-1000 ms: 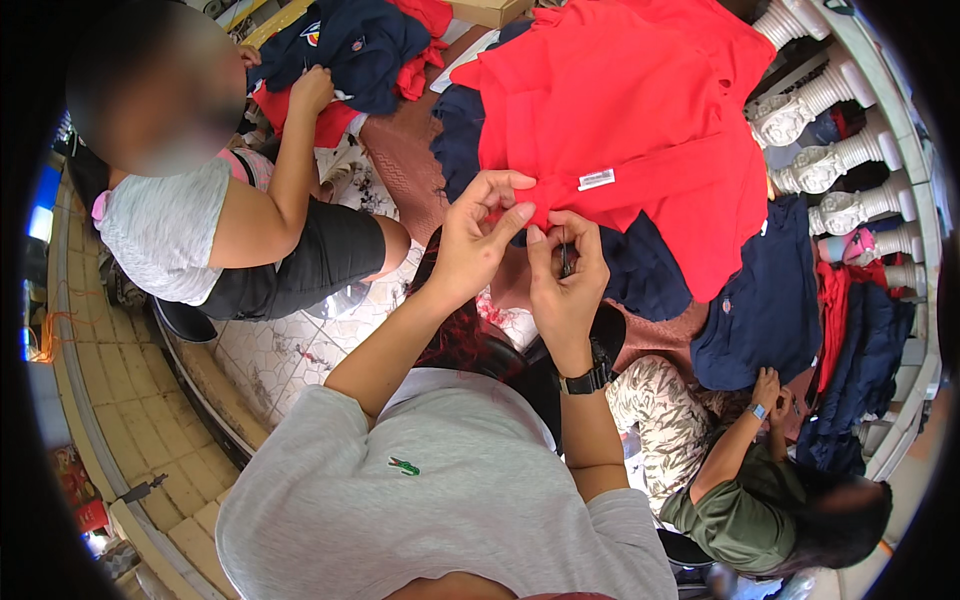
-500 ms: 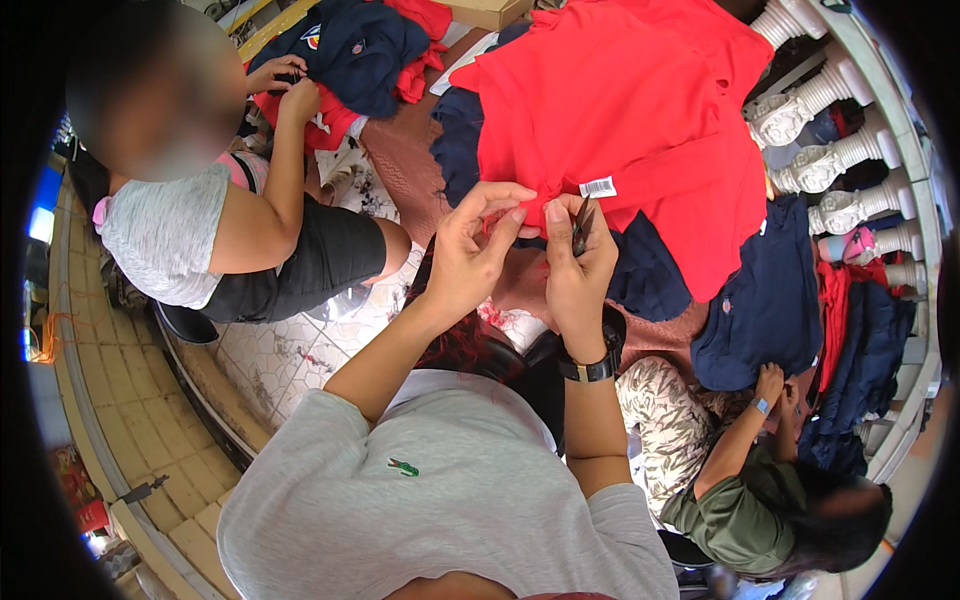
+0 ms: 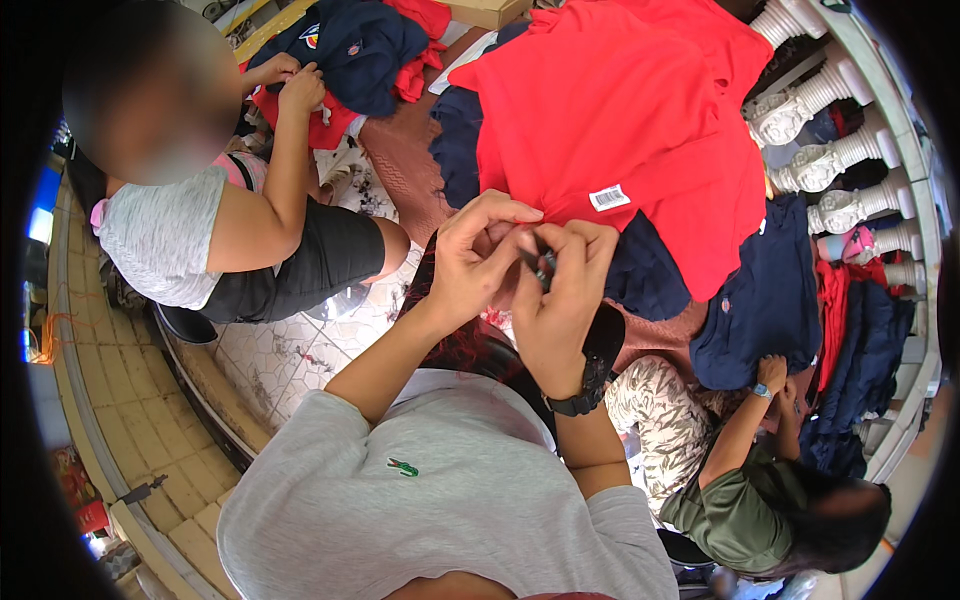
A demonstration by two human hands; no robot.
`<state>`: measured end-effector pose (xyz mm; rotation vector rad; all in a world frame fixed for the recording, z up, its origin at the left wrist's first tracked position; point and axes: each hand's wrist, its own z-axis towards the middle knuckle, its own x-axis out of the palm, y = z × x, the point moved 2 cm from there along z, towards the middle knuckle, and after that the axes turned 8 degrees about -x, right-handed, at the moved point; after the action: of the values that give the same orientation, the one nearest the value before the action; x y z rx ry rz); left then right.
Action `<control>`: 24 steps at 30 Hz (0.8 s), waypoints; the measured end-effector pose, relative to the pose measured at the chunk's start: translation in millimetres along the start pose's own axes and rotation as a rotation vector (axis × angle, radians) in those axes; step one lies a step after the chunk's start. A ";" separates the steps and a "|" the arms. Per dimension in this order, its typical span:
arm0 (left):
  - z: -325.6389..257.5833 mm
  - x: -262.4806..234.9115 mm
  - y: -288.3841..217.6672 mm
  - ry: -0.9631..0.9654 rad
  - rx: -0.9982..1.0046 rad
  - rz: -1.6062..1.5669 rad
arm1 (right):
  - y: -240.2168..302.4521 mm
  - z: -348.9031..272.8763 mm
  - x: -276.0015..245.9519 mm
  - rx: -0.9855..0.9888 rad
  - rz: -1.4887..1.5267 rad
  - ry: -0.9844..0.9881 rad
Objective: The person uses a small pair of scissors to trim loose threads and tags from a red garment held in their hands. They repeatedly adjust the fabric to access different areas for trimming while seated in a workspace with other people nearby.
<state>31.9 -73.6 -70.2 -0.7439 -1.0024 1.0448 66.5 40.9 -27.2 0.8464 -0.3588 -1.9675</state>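
A large red garment (image 3: 620,120) is spread in front of me, with a white barcode label (image 3: 609,198) on it. At its near edge my left hand (image 3: 475,265) is closed, thumb and fingers pinching a bit of the red cloth. Close against it, my right hand (image 3: 562,290) is wrapped round small dark thread snips (image 3: 541,265). Their tips point toward my left fingertips. Fingers partly hide the snips and the pinched cloth. Navy garments (image 3: 645,268) lie under the red one.
At the left a person (image 3: 245,220) handles navy and red clothes (image 3: 355,55). At the lower right another person (image 3: 740,520) works at a navy shirt (image 3: 760,310). White balusters (image 3: 800,115) line the right side. A brown cloth (image 3: 405,165) covers the surface beneath.
My right hand has turned, bringing the snips from pointing upward to beside my left fingertips. The barcode label has shifted slightly right. The left person's hands have moved a little.
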 end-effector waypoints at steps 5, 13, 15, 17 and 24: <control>5.4 -1.9 9.0 -0.044 -0.043 -0.066 | 8.6 -7.8 -5.5 0.083 0.284 0.223; 5.2 -10.7 15.6 -0.065 -0.251 -0.342 | -10.3 -9.7 -12.3 0.617 0.772 0.185; 3.1 -9.5 12.9 -0.042 -0.256 -0.350 | -17.6 -6.6 -10.9 0.732 0.866 0.239; 0.5 -10.5 11.2 -0.019 -0.249 -0.329 | -22.3 -3.7 -8.2 0.757 0.878 0.264; -1.6 -11.8 2.6 0.009 -0.242 -0.274 | -23.7 -0.4 5.3 0.783 0.927 0.254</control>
<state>30.5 -83.8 -76.6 -0.7802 -1.1996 0.6905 49.7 48.9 -42.9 1.1131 -1.1674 -0.8171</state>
